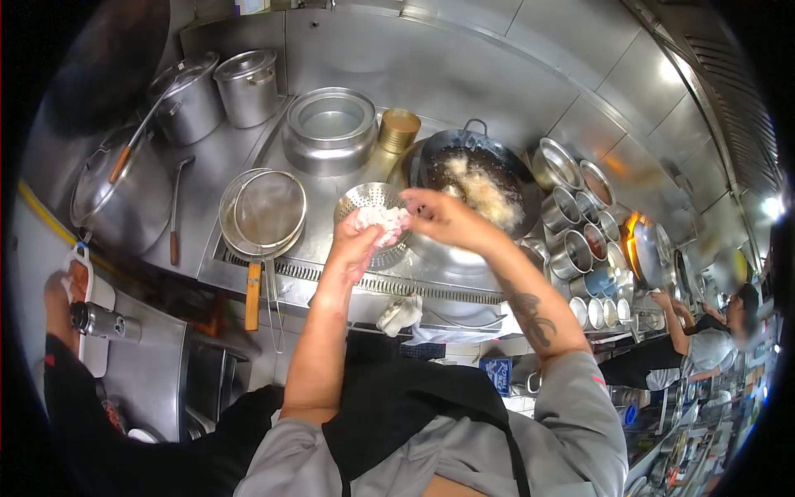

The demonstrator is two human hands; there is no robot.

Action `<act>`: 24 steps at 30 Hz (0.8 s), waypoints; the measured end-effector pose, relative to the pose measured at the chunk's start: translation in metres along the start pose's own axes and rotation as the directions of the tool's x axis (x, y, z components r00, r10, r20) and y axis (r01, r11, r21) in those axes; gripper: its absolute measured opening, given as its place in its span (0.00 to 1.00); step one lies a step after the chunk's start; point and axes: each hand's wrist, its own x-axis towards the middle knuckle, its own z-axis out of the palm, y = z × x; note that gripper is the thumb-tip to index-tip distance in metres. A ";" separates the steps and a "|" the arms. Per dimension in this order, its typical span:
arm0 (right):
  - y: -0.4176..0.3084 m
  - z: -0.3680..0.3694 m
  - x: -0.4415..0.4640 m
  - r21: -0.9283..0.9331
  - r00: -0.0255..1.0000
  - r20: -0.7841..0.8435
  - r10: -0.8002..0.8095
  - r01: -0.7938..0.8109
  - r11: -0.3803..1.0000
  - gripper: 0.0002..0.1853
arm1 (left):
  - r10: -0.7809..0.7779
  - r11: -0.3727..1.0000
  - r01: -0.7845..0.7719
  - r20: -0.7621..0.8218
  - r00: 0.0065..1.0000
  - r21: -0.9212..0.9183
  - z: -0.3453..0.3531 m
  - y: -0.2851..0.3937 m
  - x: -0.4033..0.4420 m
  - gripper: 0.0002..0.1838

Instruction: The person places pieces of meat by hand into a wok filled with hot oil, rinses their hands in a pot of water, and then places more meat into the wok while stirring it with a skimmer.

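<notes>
My left hand (pixel 353 252) is closed around a clump of pale pinkish-white pieces (pixel 381 225), which look like raw coated meat. Beside the clump is my right hand (pixel 439 218), its fingers bent but apart; whether a fingertip touches the pieces is hard to tell. Both hands are over a perforated metal strainer (pixel 364 197), partly hidden by the left hand and the clump. Just past my right hand, a dark wok (pixel 437 151) holds bubbling oil with light battered food (pixel 480 186) frying in it.
Left of my hands lie round mesh skimmers (pixel 269 211) with handles toward me. Behind stand a wide metal pot (pixel 330 137) and a gold tin (pixel 399 130). Metal containers (pixel 571 253) line the right, near a flaming wok (pixel 650 248). Co-workers (pixel 704 340) are at right and far left.
</notes>
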 end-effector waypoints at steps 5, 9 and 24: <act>0.018 0.026 0.027 0.200 0.991 0.106 0.086 -0.106 0.974 0.16 | -0.014 0.983 0.017 -0.020 1.000 0.184 -0.011 -0.004 0.004 0.14; 0.017 0.028 0.029 0.301 0.980 0.077 0.182 -0.197 0.933 0.12 | -0.034 0.981 0.036 -0.013 0.999 0.188 -0.019 -0.010 0.006 0.15; 0.034 0.039 0.026 0.508 0.982 -0.151 0.114 -0.022 0.861 0.09 | -0.025 1.000 0.025 -0.006 1.000 -0.018 -0.025 -0.016 0.017 0.16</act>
